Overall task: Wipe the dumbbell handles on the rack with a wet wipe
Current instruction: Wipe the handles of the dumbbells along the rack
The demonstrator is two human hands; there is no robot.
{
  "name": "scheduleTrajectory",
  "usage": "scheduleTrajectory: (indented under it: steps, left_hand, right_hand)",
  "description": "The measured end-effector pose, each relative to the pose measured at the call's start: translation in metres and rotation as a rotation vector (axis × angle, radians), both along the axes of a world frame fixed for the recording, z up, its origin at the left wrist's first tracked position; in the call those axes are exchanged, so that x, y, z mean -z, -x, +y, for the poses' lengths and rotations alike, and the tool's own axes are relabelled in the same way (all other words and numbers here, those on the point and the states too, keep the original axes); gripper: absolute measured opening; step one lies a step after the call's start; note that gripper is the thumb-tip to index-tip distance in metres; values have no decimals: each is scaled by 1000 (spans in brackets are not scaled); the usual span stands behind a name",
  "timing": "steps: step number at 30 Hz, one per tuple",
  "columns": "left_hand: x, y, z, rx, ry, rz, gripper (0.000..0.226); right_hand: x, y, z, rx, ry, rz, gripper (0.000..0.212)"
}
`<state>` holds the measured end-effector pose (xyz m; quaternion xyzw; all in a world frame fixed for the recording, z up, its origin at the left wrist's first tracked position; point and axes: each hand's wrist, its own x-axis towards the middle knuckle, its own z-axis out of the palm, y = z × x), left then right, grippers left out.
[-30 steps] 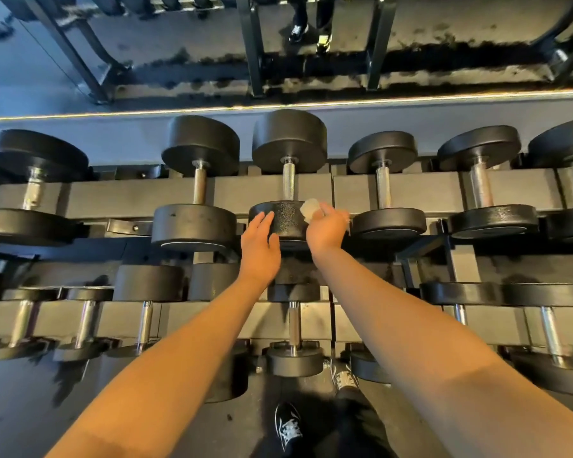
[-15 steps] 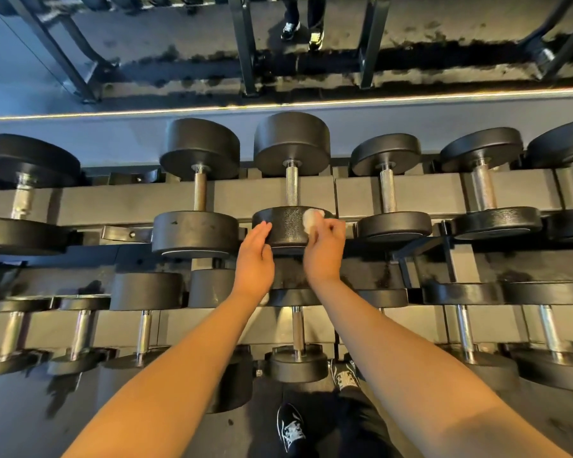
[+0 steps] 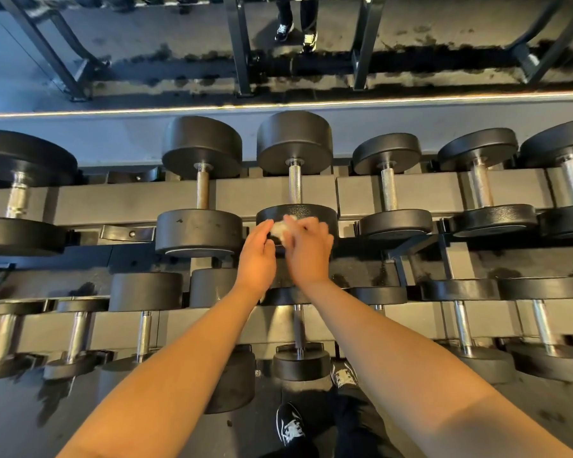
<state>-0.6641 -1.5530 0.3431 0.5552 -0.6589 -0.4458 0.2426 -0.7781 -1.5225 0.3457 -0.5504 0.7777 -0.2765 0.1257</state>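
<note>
Head view, wet wipe: a crumpled white wad, pressed against the near black head of the centre dumbbell on the upper rack tier.
Right hand: blurred; the wipe is pinched in its grip.
Left hand: fingers straight, laid beside the wipe on the same head.
Handle: knurled steel, uncovered.
Lower tier: smaller dumbbells.

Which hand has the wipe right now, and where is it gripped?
The wipe sits bunched between both hands; the right hand seems to pinch its right side, blurred. The left hand touches its left edge.
</note>
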Motion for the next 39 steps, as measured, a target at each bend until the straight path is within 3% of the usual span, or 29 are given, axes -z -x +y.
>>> scheduleTrajectory:
  steps: [3,8,12,15,20,22,24,27,32,37,39]
  left_hand:
    - [3,5,3,20,77,-71,48]
    - [5,14,4,-45,102,-93,45]
    - [5,22,5,-94,116,-113,43]
    - [6,24,8,-90,138,-119,43]
    - [5,9,-1,-57,62,-1,41]
    - [3,2,-5,-8,58,-22,42]
    - [3,0,-5,22,45,-31,44]
    - [1,1,-4,-7,-22,-6,46]
    - [-4,-7,-6,-183,-173,282,45]
    - [-7,-4,-11,-163,-188,344,46]
    - [-5,0,-17,-100,-228,357,48]
  right_hand:
    - [4,27,-3,311,23,-211,34]
    - [20,59,-17,695,-286,-618,36]
    - [23,33,-9,786,-212,-630,39]
    - [17,-6,9,655,-28,-507,39]
    - [5,-27,18,202,85,-395,30]
    - [-1,-12,9,212,145,-369,26]
    - [-9,10,-6,377,196,-385,20]
    - [-12,25,-31,469,52,-308,19]
    - [-16,-11,-36,180,17,-77,28]
    - [-14,-32,-29,-119,-155,75,25]
    - [-15,-19,-27,-216,-140,24,28]
